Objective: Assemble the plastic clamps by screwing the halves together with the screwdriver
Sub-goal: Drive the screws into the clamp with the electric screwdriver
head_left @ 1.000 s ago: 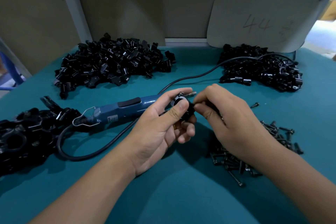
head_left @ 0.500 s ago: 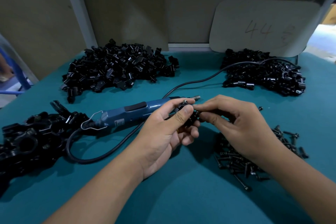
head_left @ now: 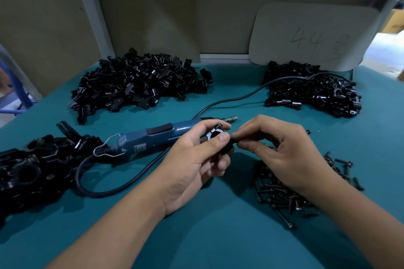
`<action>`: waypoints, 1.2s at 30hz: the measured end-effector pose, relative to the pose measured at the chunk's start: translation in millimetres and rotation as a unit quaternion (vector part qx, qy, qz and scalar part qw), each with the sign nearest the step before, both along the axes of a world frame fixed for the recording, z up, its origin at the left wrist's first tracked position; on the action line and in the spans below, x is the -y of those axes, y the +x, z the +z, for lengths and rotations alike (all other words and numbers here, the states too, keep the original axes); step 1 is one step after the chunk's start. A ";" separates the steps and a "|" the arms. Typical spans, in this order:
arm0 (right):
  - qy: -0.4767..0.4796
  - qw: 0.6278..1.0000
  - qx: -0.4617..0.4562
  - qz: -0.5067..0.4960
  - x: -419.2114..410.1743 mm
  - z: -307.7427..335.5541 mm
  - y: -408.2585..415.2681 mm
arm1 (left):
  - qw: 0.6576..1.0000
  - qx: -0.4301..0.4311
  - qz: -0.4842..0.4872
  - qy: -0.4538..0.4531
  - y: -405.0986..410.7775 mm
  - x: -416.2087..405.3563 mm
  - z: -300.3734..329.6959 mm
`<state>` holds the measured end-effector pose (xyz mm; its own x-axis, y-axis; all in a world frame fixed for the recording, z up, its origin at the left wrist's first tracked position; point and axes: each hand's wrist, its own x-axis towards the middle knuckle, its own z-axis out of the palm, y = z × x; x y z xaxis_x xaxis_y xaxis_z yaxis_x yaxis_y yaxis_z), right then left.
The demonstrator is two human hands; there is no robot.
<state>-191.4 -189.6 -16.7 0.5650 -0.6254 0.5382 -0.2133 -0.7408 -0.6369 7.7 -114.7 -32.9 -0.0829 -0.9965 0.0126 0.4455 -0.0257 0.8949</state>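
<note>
My left hand (head_left: 196,159) grips a black plastic clamp (head_left: 215,135) between thumb and fingers, with a small screw (head_left: 219,125) standing at its top. My right hand (head_left: 282,150) pinches the clamp's right side with thumb and forefinger. The blue electric screwdriver (head_left: 157,135) lies on the teal table (head_left: 218,236) just behind my left hand, its metal tip pointing right. A heap of loose black screws (head_left: 282,194) lies under and beside my right wrist.
Two piles of black clamp halves sit at the back, one on the left (head_left: 140,85) and one on the right (head_left: 314,94). Larger black clamps (head_left: 32,166) are heaped at the left edge. The screwdriver's black cable (head_left: 229,100) loops across the table. A card marked 44 (head_left: 310,37) leans on the back wall.
Both hands stay together on the clamp and have sunk slightly in view as the camera tilted up. The screw now shows at the clamp's top.
</note>
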 end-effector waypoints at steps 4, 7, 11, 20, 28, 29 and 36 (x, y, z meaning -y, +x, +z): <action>0.004 0.999 -0.048 -0.012 0.8 0.4 0.8 | 1.000 0.010 -0.011 0.004 0.6 -1.5 0.0; -0.013 0.996 -0.092 -0.015 -0.2 0.3 0.3 | 1.000 0.019 -0.020 0.004 1.5 -2.5 0.3; -0.015 0.991 -0.129 -0.012 -2.6 1.1 2.0 | 1.000 0.019 -0.021 0.000 2.5 -2.5 1.0; -0.040 0.991 -0.126 0.013 -3.3 5.8 -1.9 | 0.999 0.032 -0.017 -0.002 2.6 -3.0 2.3; -0.038 0.996 -0.067 0.044 0.0 7.7 -6.0 | 0.999 0.014 -0.035 0.000 3.8 -4.5 4.3; -0.038 0.996 -0.071 0.031 0.0 7.5 -6.0 | 0.999 0.016 -0.034 0.000 4.1 -4.6 4.2; 0.014 0.989 -0.147 -0.011 -3.0 2.9 -1.9 | 0.998 0.053 -0.017 -0.009 2.5 -4.9 1.8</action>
<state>-193.4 -186.6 -13.7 0.6806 -0.6514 0.3352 -0.4087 -0.7173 -0.5643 10.2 -109.8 -31.1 -0.1179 -0.9928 0.0197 0.3465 -0.0225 0.9378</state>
